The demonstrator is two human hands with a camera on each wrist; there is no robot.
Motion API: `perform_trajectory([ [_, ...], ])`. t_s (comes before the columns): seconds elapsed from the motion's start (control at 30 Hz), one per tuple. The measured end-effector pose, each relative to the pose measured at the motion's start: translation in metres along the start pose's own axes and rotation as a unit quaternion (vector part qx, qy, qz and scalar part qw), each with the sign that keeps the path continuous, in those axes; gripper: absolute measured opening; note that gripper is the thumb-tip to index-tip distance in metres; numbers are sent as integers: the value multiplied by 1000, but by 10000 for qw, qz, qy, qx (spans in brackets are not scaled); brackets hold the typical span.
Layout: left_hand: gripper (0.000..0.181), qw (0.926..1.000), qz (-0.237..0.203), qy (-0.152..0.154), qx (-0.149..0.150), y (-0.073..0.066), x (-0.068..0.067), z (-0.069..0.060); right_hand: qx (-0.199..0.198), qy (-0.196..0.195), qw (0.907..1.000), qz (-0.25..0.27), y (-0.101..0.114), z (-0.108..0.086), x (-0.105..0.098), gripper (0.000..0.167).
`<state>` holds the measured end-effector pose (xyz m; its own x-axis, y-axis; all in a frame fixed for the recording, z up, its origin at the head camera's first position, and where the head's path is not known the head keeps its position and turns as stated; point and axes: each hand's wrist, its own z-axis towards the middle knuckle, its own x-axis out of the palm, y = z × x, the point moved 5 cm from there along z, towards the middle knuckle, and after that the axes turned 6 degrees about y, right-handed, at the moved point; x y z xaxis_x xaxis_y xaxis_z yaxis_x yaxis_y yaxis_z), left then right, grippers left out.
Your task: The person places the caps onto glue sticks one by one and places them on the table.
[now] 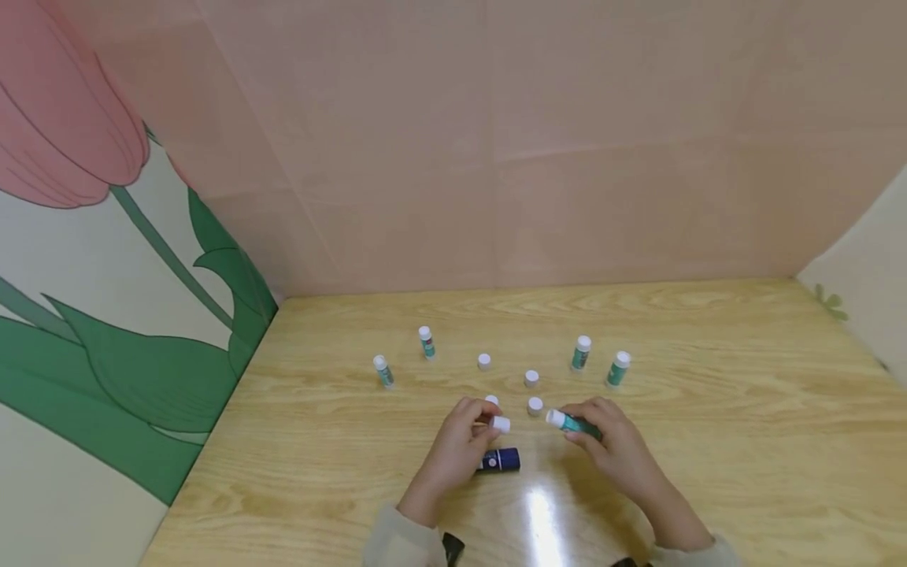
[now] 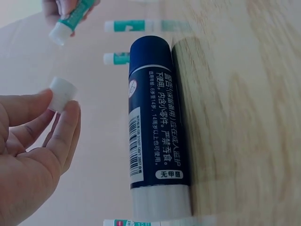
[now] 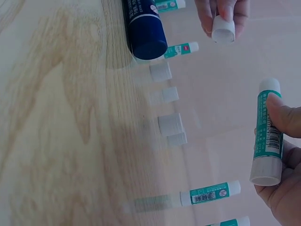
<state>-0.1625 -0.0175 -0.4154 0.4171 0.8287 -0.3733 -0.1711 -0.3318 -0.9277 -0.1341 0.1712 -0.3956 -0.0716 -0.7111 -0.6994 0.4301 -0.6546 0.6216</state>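
My left hand (image 1: 453, 449) pinches a small white cap (image 1: 500, 424) between thumb and fingers; in the right wrist view the hollow end of this cap (image 3: 223, 34) shows. In my right hand (image 1: 615, 442) is a green glue stick (image 1: 571, 424) with white ends, one end pointing left toward the cap. The cap and the green glue stick are apart, both held above the table. A larger navy glue stick (image 2: 155, 117) lies on its side near my left hand, partly hidden by it in the head view.
Several white caps stand on the wooden table (image 1: 744, 409), including a far cap (image 1: 484, 361) and a near cap (image 1: 534, 406). Upright green glue sticks stand at left (image 1: 383, 372) and back left (image 1: 427, 344), and two others at right (image 1: 581, 354). A pink wall (image 1: 496, 197) borders the back.
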Motion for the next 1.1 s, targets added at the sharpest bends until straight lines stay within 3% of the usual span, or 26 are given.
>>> perform_trajectory([
  [0.73,19,9979,-262,164,567,-5,10,0,-168,14,9998,113,5,1,4,28],
  [1.1,18,9969,-354,195,678,-6,12,-1,-254,5,9995,182,6,1,6,28],
])
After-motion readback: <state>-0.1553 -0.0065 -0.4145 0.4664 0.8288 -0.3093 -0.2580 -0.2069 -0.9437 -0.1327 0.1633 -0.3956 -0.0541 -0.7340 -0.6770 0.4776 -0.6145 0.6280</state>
